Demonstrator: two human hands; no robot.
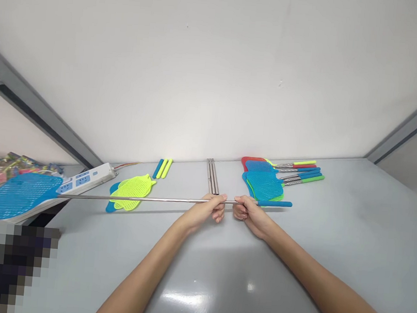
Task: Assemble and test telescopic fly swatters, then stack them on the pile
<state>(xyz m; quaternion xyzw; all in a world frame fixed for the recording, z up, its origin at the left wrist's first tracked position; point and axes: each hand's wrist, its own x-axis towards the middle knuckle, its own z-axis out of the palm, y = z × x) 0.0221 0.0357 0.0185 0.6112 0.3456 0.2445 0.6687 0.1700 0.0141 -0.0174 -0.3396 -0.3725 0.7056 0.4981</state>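
Grey tabletop [351, 232] meets white wall [218, 79]; over the table your left hand [214, 208] and right hand [246, 211] clasp the blue swatter [168, 200] by its extended shaft [180, 201] — it looks complete, like the stacked swatters [264, 183] at right. Loose grips [161, 168], rods [214, 176], mesh heads [132, 189] lie unjoined.

I receive a bright view: the white wall [214, 89] glows most in its middle, and white glare lies near the front edge of the grey table [340, 236]. Under the fly swatter shaft [164, 200] falls a soft shadow. Coarse mosaic blocks [9, 268] appear at the table's left edge.
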